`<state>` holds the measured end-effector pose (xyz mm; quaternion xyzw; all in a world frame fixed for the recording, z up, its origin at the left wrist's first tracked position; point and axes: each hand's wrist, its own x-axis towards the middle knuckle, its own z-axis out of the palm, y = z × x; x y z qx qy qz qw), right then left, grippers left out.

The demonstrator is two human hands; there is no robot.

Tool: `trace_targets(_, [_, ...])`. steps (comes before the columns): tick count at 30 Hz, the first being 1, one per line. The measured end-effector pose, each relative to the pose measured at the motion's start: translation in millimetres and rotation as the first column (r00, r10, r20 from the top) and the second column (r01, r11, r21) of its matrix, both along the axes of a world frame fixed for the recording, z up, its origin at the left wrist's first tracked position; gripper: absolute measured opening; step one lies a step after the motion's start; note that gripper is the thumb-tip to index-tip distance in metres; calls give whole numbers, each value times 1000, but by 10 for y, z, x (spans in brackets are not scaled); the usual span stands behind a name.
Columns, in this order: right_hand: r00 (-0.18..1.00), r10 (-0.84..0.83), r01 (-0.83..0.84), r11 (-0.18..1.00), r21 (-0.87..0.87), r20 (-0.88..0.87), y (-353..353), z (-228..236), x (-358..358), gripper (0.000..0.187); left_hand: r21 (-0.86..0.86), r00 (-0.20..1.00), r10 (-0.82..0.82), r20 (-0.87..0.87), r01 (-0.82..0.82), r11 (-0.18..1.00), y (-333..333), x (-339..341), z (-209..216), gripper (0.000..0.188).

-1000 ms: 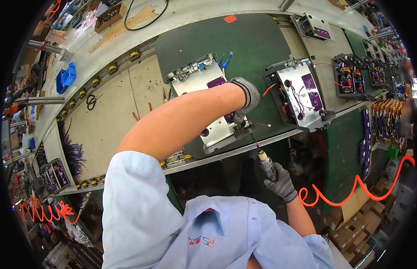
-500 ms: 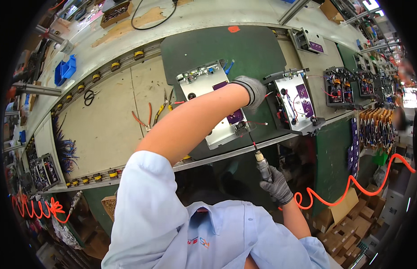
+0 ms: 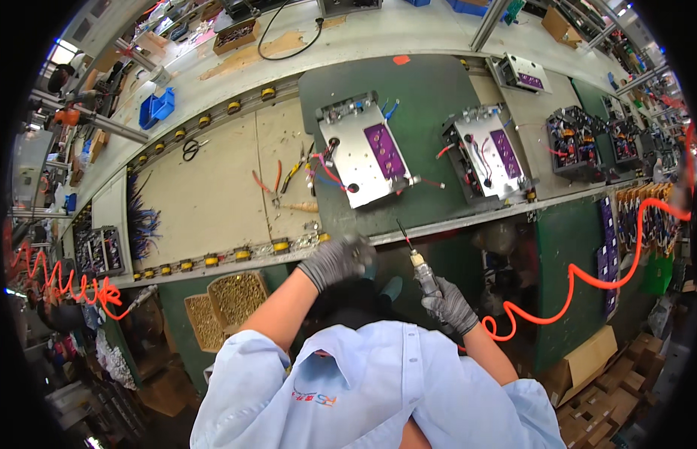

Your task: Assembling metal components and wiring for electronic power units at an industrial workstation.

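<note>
Away swung the left hand (image 3: pixel 337 262), off the silver chassis (image 3: pixel 356 153) it had been leaning over half a second earlier, and back to the bench's near rail! Its fingers were a blur, so whether they were closed on anything, one could not tell. Nearer the body and to that hand's left sat two cardboard trays of brass-coloured small parts (image 3: pixel 240 299), presumably parked there for quick reach. Over on the other side, the right hand (image 3: pixel 449 305) was wrapped firmly round an inline screwdriver (image 3: pixel 425 277), bit angled forward and left, apart from the metal; that grip looked chosen to keep the tip aimable. A coiled orange hose (image 3: pixel 588 280) looped off to that hand's right, likely leaving slack. The chassis lay ahead of both hands on the green mat (image 3: pixel 419 90), purple board (image 3: pixel 384 152) uppermost, seemingly for open access.
</note>
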<state>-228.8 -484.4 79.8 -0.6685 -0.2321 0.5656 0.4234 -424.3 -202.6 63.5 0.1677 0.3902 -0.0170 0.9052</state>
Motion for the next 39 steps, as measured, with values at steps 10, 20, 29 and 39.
trace_targets(10, [985, 162, -157, 984, 84, -63, -152, 371, -196, 54, 268, 998, 57, 20, -60, 962, -120, -225, 227, 17])
trace_targets(20, [966, 226, -242, 961, 132, 122, -234, 652, -294, 64, 333, 996, 45, -71, -19, 943, -285, -138, 233, 24])
trace_targets(29, [928, 350, -360, 931, 58, 130, -63, 555, -306, 64, 286, 996, 78, 47, -88, 954, -218, -270, 260, 24])
trace_targets(39, [933, 342, -352, 933, 77, 112, 127, 527, -321, 57, 533, 975, 144, -169, -33, 845, -238, -134, 479, 24])
